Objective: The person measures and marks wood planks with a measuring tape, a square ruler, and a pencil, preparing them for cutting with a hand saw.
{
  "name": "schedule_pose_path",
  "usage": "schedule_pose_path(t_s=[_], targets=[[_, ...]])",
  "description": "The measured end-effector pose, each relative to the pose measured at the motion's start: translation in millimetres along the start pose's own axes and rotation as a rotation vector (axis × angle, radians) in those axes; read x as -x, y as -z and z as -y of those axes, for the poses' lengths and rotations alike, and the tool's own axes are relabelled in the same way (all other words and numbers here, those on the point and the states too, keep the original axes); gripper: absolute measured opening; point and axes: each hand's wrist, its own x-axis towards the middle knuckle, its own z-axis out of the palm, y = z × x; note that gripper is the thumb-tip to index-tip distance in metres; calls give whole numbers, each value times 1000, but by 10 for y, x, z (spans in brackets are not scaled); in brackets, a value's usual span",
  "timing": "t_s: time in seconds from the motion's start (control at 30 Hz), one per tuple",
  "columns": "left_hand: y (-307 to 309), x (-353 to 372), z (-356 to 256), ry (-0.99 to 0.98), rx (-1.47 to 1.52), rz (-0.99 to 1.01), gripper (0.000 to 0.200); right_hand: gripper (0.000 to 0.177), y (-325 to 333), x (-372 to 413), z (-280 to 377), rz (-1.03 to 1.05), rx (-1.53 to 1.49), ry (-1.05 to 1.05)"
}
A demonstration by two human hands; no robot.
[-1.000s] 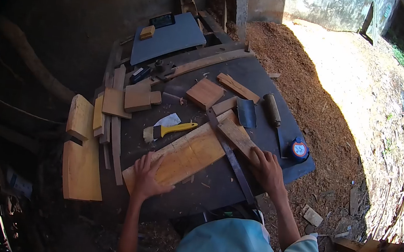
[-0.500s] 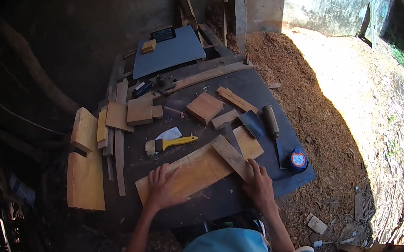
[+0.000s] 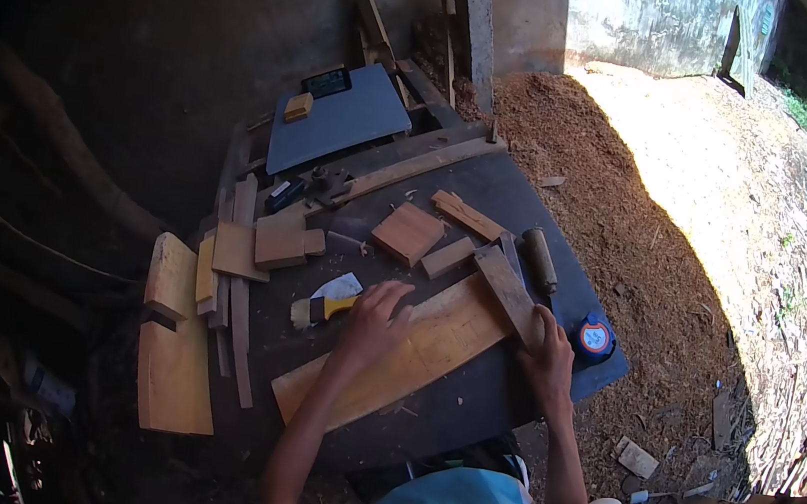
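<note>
Clasped in the right hand (image 3: 548, 355) is the near end of a slat (image 3: 508, 287) laid across a long plank (image 3: 432, 351) on the worktable (image 3: 522, 191); the left hand (image 3: 375, 317) is pressed flat and spread on the plank. With both arms stretched forward, the slat could be skewed by uneven pressure, or the tape measure (image 3: 594, 336) beside the right hand knocked off the edge.

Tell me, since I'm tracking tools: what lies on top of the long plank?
The left hand and a short wooden bar that the right hand touches; the plank beneath them is covered.
</note>
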Motion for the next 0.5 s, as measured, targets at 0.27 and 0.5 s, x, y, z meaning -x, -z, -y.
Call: schedule_pose_path(t_s=[0.27, 0.5], targets=[[-1038, -1105, 129, -39, -356, 79, 38, 61, -16, 21, -43, 17, 15, 15], [-791, -911, 112, -21, -281, 62, 40, 59, -29, 12, -29, 23, 44, 47]])
